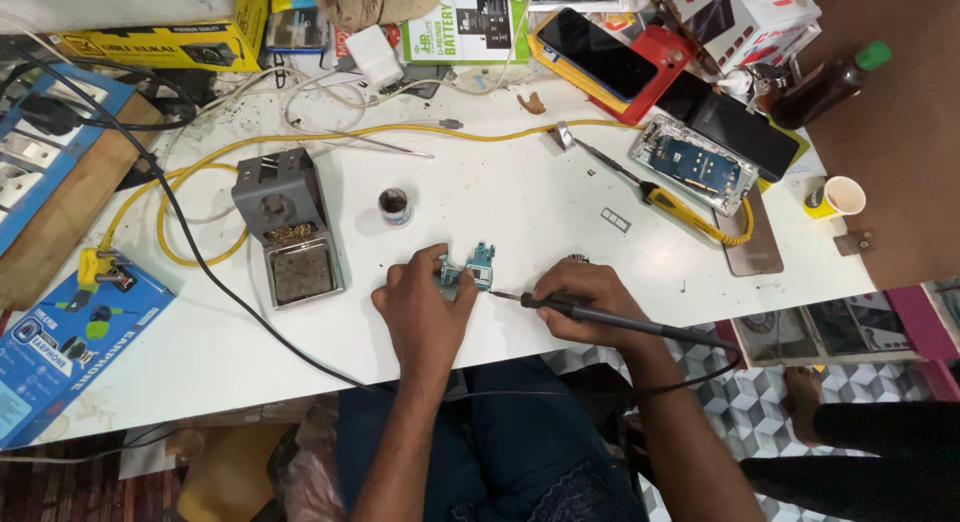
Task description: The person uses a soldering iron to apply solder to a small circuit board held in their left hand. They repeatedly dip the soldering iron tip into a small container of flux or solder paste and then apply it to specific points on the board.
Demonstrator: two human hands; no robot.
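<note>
While the left hand [425, 307] pins the small circuit board [470, 273] flat on the white worktop [520, 212], I note the right hand's [585, 302] grip closed around the soldering iron [600, 315], tip at the board's edge; soldering looks underway, and the opened phone [697, 169] lies unassembled.

Blue box [70, 342] left, yellow box [170, 32] behind

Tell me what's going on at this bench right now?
A person seated at a white table is working on a small circuit board. The left hand pins the board to the tabletop, while the right hand holds a soldering iron with its tip at the board's right edge. A grey iron stand and a small flux jar sit just beyond, and an opened phone lies farther right.
</note>
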